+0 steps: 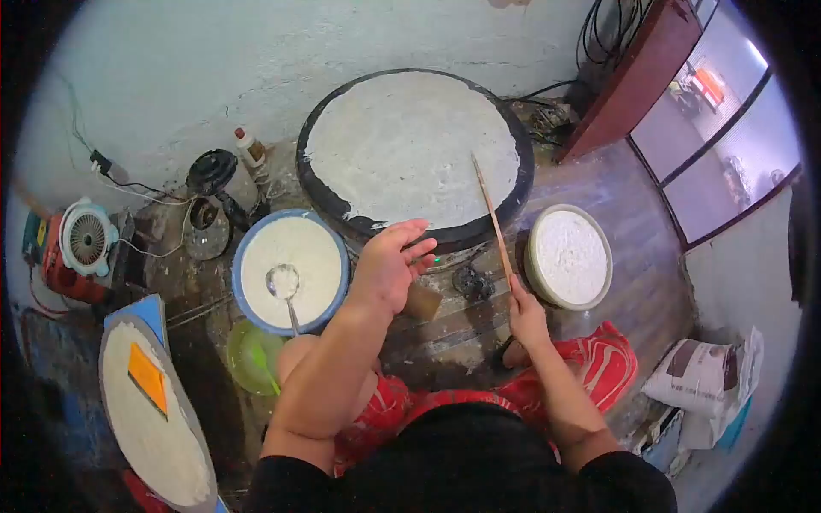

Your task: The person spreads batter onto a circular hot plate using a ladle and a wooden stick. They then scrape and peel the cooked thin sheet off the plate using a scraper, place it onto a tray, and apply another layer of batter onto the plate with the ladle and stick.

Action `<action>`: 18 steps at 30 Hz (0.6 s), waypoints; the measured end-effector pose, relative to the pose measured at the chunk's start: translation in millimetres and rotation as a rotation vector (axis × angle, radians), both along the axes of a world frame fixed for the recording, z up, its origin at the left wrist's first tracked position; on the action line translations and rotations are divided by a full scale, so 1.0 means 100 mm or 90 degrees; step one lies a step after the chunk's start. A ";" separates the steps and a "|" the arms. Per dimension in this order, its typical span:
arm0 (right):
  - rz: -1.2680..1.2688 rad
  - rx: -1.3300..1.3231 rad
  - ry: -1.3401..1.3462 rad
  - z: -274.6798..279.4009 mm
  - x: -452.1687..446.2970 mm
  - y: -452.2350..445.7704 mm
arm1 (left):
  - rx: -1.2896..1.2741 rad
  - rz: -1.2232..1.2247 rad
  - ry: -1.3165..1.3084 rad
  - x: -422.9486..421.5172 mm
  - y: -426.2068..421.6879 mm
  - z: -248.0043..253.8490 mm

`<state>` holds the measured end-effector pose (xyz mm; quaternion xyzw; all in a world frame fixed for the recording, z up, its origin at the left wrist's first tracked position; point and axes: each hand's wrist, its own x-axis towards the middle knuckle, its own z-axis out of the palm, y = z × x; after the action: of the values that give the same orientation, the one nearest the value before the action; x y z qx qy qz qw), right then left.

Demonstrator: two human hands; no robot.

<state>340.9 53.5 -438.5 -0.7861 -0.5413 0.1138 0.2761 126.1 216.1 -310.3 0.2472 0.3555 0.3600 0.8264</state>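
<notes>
My right hand [528, 321] is closed around the lower end of a long thin wooden spatula [489, 203]. Its far tip lies over the right part of a big round griddle [410, 145], which has a black rim and a thin white layer of batter spread across it. Near the griddle's front edge, my left hand [392, 265] is raised with its fingers apart and nothing in it. To the left of that hand stands a blue basin [344, 256] of white batter, with a metal ladle [283, 282] resting in it.
A pale tub [609, 278] of white flour-like stuff stands at right. At left are a green bowl [244, 359], a white-covered oval board [188, 457] carrying an orange scraper [147, 378], and a small fan [89, 237]. A white sack [693, 376] sits lower right.
</notes>
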 end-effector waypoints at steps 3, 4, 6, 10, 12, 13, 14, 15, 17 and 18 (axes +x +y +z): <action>-0.057 -0.297 -0.188 0.17 0.09 0.24 | -0.004 -0.001 0.002 0.00 0.02 -0.01; -0.058 -0.326 -0.207 0.17 0.20 0.33 | -0.013 -0.002 0.008 0.00 0.02 -0.01; -0.110 -0.321 -0.223 0.28 0.27 0.52 | -0.010 -0.001 0.008 -0.02 0.01 -0.01; -0.069 -0.149 0.037 0.16 0.22 0.59 | -0.009 0.012 0.005 -0.04 0.01 0.01; -0.020 0.046 0.078 -0.15 0.01 0.37 | -0.015 0.013 -0.006 -0.05 0.01 -0.01; 0.008 -0.023 0.195 -0.09 -0.11 0.24 | -0.021 0.010 -0.014 -0.06 0.01 -0.02; 0.056 -0.051 0.289 -0.07 -0.23 0.14 | -0.029 0.004 -0.032 -0.07 0.02 -0.06; 0.160 0.121 0.235 -0.27 -0.30 0.06 | -0.030 0.010 -0.033 -0.06 0.01 -0.03; 0.169 0.045 0.412 -0.13 -0.50 -0.04 | -0.050 -0.010 0.009 -0.01 -0.05 0.04; 0.180 0.036 0.415 0.01 -0.58 -0.01 | -0.063 0.000 -0.014 0.00 -0.06 -0.02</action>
<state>282.8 52.4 -437.6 -0.6179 -0.5313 0.3806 0.4371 126.5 209.6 -312.1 0.2019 0.3638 0.3443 0.8417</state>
